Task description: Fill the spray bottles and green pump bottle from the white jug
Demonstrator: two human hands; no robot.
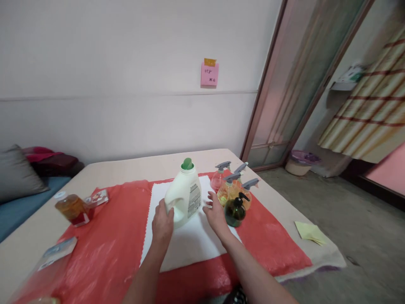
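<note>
Forearms [145, 270] forward, left grip [163, 221] on jug [182, 194]

My left hand [163, 223] holds a smooth, satin-finish plastic jug [183, 197]. Beneath the jug I see matt white cloth [183, 252] over glossy red sheeting [120, 223]; right of it, shiny see-through bottles [234, 213]; beyond it, a matt paper note [209, 76].

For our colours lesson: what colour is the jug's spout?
The spout is green; head view shows it best.

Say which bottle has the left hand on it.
The large white bottle with the green spout; the amber bottle, trigger bottles and pump bottle are apart from that hand.
</note>
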